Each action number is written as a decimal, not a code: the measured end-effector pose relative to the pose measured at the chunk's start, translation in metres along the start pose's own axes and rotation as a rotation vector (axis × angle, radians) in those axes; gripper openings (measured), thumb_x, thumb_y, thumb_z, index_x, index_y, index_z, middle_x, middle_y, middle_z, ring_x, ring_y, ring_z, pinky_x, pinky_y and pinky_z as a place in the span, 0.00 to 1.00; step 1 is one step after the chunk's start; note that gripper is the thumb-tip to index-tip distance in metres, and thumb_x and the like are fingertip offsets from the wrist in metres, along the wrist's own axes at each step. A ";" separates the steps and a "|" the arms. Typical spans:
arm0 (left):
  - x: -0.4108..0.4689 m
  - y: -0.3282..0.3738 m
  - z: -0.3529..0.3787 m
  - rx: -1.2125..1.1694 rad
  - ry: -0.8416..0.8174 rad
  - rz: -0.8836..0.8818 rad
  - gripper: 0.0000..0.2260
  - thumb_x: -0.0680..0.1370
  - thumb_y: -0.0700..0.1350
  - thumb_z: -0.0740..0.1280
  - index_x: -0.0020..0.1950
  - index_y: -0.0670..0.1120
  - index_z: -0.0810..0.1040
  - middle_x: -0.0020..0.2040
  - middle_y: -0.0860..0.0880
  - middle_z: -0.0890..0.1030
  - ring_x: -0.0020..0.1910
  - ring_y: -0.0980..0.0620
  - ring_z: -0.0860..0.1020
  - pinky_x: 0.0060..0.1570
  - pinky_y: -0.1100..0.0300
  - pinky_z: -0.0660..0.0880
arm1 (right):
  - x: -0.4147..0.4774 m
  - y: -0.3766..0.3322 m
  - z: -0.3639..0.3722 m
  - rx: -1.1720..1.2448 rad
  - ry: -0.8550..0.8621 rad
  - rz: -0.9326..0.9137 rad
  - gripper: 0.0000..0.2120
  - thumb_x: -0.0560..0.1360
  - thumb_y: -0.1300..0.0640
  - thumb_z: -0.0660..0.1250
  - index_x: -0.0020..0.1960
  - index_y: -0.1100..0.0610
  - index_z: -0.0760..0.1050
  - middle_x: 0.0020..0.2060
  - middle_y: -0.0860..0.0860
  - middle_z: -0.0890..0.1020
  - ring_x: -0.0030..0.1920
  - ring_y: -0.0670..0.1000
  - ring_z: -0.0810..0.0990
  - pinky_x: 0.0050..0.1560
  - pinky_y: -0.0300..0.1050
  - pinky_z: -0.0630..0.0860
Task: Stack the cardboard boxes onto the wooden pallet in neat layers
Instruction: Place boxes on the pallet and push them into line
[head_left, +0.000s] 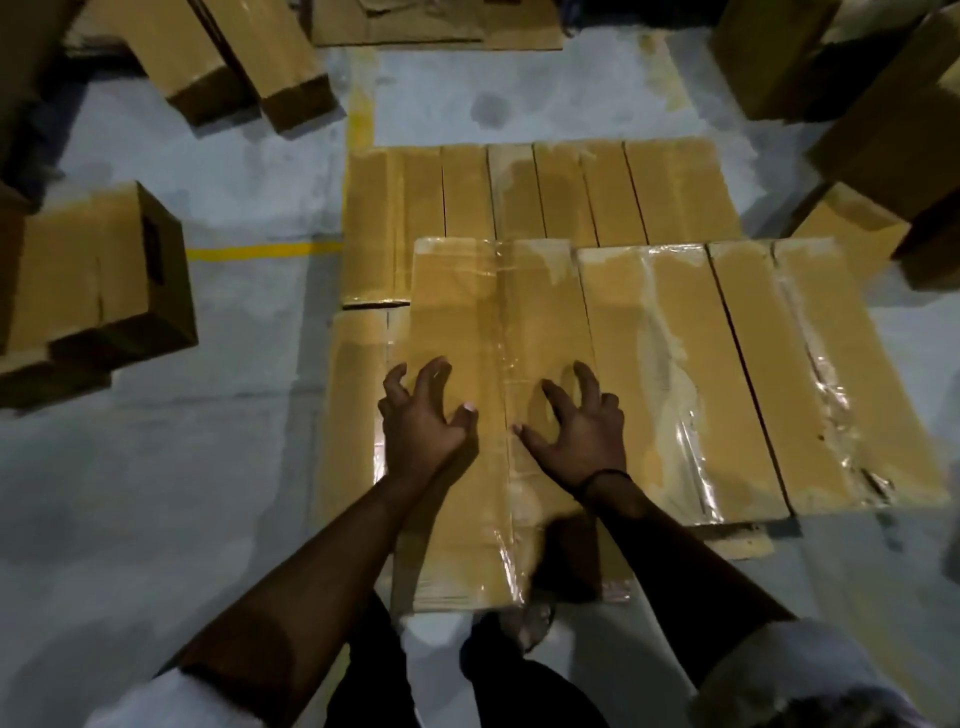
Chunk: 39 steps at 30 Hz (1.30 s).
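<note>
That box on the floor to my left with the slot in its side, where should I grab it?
Grip the box by the dark slot in its right end face, coming from the stack side; that cut-out looks like a handhold. Any matching slot opposite is hidden.

Left hand (423, 415), right hand (582, 431): fingers spread, half-curled

Dim, soft-focus view with tape glare, dark corners, wide-angle edge bending.
</note>
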<state>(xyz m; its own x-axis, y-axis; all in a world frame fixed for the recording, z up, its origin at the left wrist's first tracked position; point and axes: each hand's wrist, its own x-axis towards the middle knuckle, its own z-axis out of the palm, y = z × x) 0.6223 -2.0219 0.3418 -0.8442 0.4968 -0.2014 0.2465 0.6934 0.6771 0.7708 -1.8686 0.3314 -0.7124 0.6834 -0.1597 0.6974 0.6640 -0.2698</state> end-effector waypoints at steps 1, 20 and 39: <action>0.009 -0.002 0.010 -0.042 -0.025 -0.015 0.38 0.73 0.57 0.72 0.80 0.57 0.61 0.78 0.45 0.55 0.74 0.36 0.60 0.68 0.42 0.66 | 0.010 0.009 0.005 0.003 -0.026 0.002 0.36 0.72 0.27 0.61 0.75 0.42 0.66 0.80 0.52 0.52 0.70 0.64 0.63 0.70 0.59 0.65; -0.050 -0.087 0.113 0.112 -0.468 -0.142 0.63 0.70 0.50 0.81 0.80 0.40 0.31 0.81 0.40 0.33 0.78 0.37 0.58 0.73 0.57 0.59 | -0.052 0.114 0.079 -0.168 -0.512 -0.068 0.58 0.69 0.27 0.68 0.82 0.53 0.40 0.80 0.62 0.40 0.79 0.68 0.41 0.76 0.65 0.54; -0.078 -0.100 0.108 0.278 -0.479 0.060 0.55 0.72 0.58 0.77 0.84 0.49 0.40 0.82 0.41 0.36 0.80 0.39 0.59 0.73 0.50 0.64 | -0.058 0.139 0.077 -0.347 -0.461 -0.216 0.62 0.68 0.43 0.79 0.82 0.53 0.37 0.80 0.60 0.37 0.81 0.62 0.42 0.79 0.56 0.54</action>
<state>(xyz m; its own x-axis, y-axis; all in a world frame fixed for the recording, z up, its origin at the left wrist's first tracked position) 0.7151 -2.0732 0.2131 -0.5305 0.6761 -0.5113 0.4583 0.7362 0.4980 0.9031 -1.8400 0.2298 -0.7468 0.3720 -0.5512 0.4632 0.8858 -0.0297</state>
